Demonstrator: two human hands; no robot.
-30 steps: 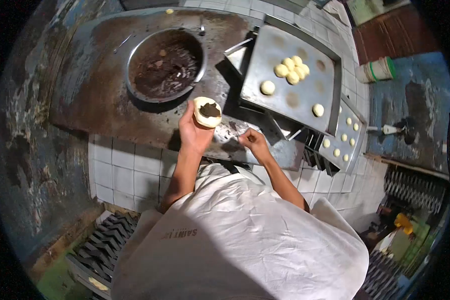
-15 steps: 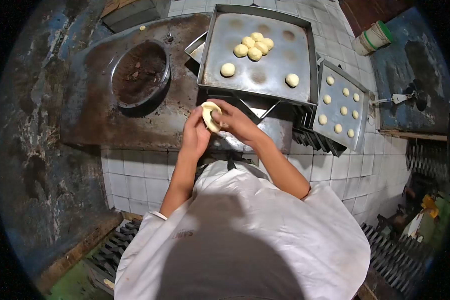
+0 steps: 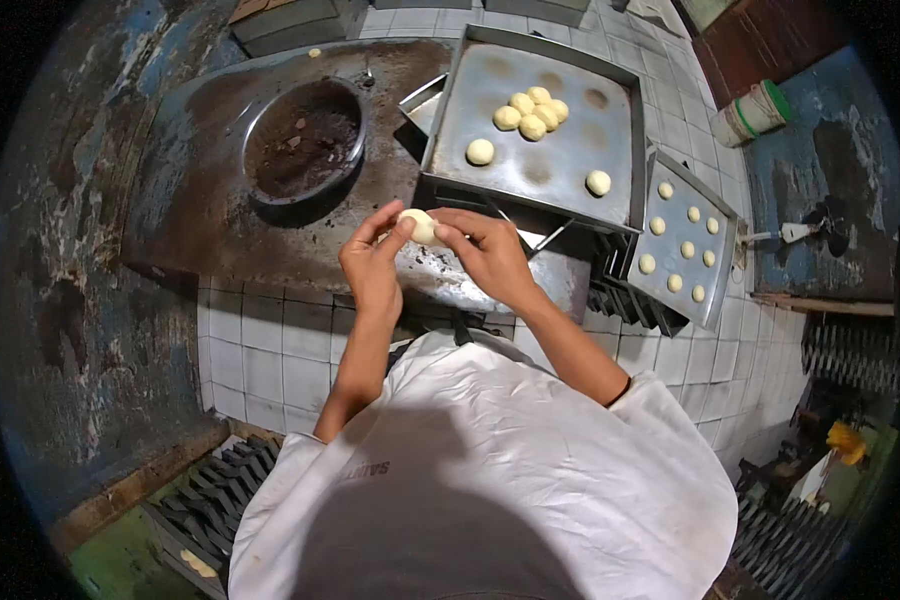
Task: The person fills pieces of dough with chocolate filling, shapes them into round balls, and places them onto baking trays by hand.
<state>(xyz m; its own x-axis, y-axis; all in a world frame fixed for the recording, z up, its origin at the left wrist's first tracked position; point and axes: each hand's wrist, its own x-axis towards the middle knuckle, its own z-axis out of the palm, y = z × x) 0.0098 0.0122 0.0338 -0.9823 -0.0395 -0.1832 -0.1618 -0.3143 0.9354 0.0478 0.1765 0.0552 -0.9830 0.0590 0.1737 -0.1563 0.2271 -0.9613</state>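
Between my two hands is a pale yellow piece of dough (image 3: pixel 419 228), rounded and held up over the front edge of the worn table (image 3: pixel 200 235). My left hand (image 3: pixel 374 262) grips it from the left, thumb in front. From the right, the thumb and fingers of my right hand (image 3: pixel 490 255) pinch its other side. A metal bowl (image 3: pixel 358 150) of dark brown crumbly filling (image 3: pixel 305 140) stands to the left. Just beyond my hands, a square metal tray (image 3: pixel 570 195) carries several dough balls (image 3: pixel 532 127), most of them clustered, with two apart near the front.
A lower tray (image 3: pixel 682 270) at the right holds several dough balls in rows, on top of stacked trays. A white bucket with a green lid (image 3: pixel 752 114) is at the far right. Dark metal racks (image 3: pixel 210 500) stand at the lower left.
The dough was an open, cupped disc with my right fingers inside it; now it is a closed, rounded lump pinched between both hands. The view has shifted slightly.
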